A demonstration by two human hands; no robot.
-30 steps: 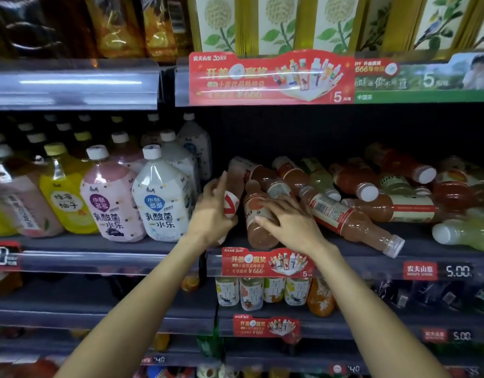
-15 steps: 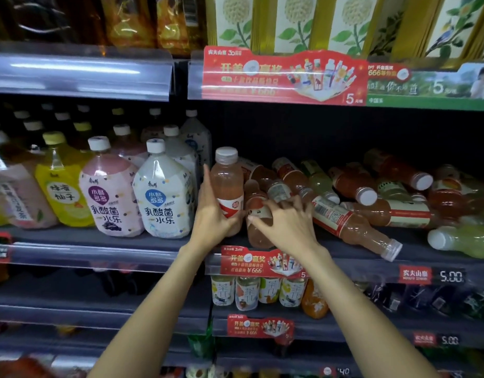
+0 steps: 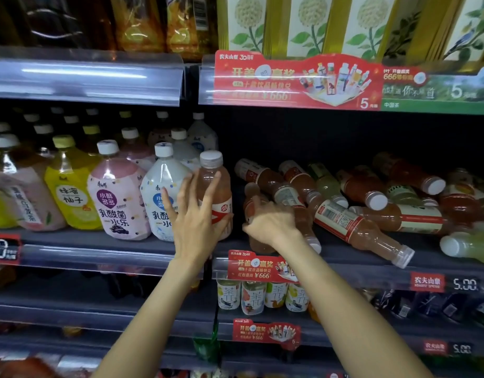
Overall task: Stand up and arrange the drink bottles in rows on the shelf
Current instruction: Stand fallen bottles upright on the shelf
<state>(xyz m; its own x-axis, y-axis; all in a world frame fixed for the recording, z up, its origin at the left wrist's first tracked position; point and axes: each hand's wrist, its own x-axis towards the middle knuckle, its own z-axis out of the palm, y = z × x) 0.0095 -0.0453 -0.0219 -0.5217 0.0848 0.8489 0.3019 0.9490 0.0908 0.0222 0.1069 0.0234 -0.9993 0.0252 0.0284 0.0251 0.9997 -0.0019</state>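
Pink juice in clear plastic: the upright bottle point(image 3: 217, 192) stands on the shelf point(image 3: 99, 238) in front of my left hand point(image 3: 195, 222), whose fingers are spread and loose against it, cap up, long axis vertical. My right hand point(image 3: 270, 222) curls over a fallen bottle point(image 3: 255, 214) just beside it, lying roughly front to back; which end faces me I can't quite tell. Full, they should feel heavy, stiff and a little slick, so I'd grip mid-body at the label.
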